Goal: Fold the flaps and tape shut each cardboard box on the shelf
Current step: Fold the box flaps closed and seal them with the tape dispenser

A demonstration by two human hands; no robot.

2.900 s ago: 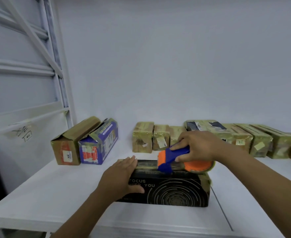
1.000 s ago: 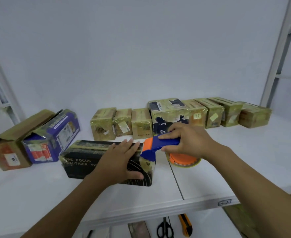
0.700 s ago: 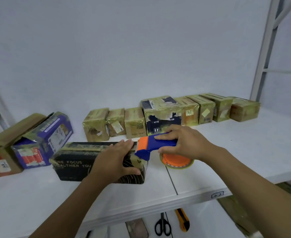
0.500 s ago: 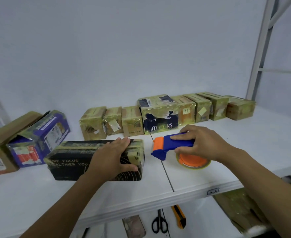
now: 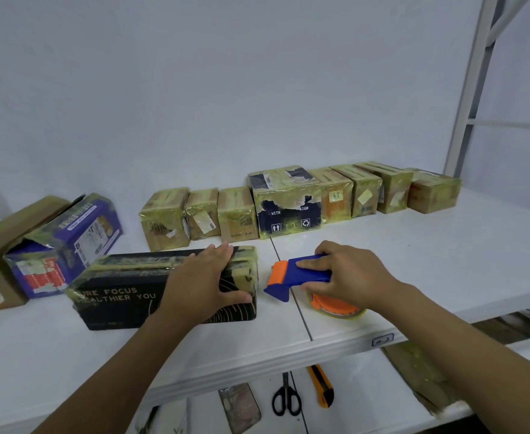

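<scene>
Pinning black box [image 5: 123,296], just before taped row [image 5: 285,202], under flat-spread left hand [image 5: 201,283] against sliding; clamping tape dispenser [image 5: 292,274] in right hand [image 5: 351,274], also before row, nose aimed boxward, probably for another strip.

long box [image 5: 116,289] left of tape dispenser [image 5: 301,277], box row [image 5: 288,205] behind

We are seeing a white shelf [image 5: 445,261] carrying a black box [image 5: 116,296] near its front edge. Just right of that box a tape dispenser [image 5: 298,275] is resting on the shelf. Behind the box a row of taped boxes [image 5: 285,202] is standing along the wall [image 5: 257,89]. To its left a purple box [image 5: 69,242] and a brown box [image 5: 4,233] are sitting side by side.
</scene>
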